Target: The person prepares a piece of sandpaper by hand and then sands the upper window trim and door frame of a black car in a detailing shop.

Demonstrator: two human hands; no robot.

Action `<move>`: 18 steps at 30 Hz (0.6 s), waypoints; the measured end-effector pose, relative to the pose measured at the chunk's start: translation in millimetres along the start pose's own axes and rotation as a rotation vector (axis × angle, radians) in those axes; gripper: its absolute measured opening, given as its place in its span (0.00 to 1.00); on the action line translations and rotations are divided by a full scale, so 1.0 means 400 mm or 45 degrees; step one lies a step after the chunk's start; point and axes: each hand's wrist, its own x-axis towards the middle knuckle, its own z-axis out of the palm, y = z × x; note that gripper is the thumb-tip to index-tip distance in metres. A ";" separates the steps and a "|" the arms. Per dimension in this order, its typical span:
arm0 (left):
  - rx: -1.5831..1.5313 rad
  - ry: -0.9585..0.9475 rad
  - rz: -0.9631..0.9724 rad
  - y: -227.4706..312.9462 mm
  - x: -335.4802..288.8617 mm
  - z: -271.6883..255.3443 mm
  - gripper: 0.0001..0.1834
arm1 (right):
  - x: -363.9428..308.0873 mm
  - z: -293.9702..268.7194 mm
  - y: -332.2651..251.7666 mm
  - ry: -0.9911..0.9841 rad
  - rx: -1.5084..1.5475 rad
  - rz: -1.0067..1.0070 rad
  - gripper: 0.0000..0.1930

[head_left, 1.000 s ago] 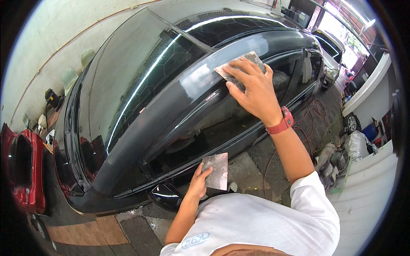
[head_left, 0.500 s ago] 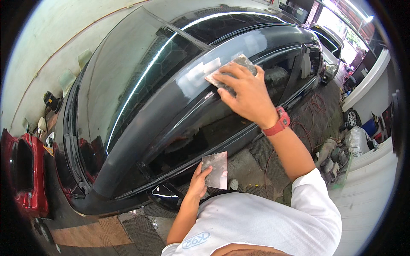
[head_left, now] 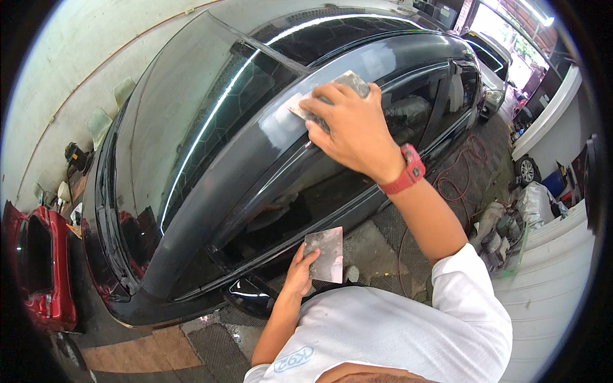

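Observation:
A black car point(head_left: 191, 223) fills the middle of the head view. Its roof rail has a grey patch point(head_left: 373, 60) and a whitish filler smear point(head_left: 276, 126). My right hand point(head_left: 357, 131), with a red watch point(head_left: 408, 171) at the wrist, presses a flat, grey putty spreader point(head_left: 350, 82) against the rail beside the smear; fingers lie over its face and the thumb grips its near edge. Lower down, my left hand point(head_left: 299, 271) pinches a square grey putty plate point(head_left: 324, 255) with a pinkish edge, held away from the car near the side mirror point(head_left: 249, 295).
A red car body panel point(head_left: 48, 268) stands at far left by the white wall point(head_left: 76, 51). A red hose point(head_left: 456, 185) lies on the floor at right, near plastic-wrapped parts point(head_left: 535, 204) and a wheel point(head_left: 527, 170). Another car point(head_left: 490, 60) stands behind.
My right hand has slid the spreader a little left and forward along the roof rail. My left hand with the plate has stayed nearly in place.

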 end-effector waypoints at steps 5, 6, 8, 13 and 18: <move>0.017 -0.021 0.010 -0.005 0.007 0.006 0.27 | -0.114 0.069 0.026 0.165 0.090 -0.038 0.19; 0.012 -0.025 0.000 -0.004 0.007 0.007 0.27 | -0.125 0.074 0.035 0.192 0.101 -0.048 0.19; 0.007 -0.032 -0.013 0.006 0.005 0.008 0.26 | -0.127 0.067 0.054 0.163 0.111 -0.044 0.19; 0.009 0.003 -0.024 0.028 -0.013 0.032 0.26 | -0.108 0.037 0.114 0.258 0.112 0.108 0.20; 0.045 -0.022 -0.007 0.012 -0.002 0.012 0.26 | -0.076 0.060 0.107 0.268 0.166 0.067 0.20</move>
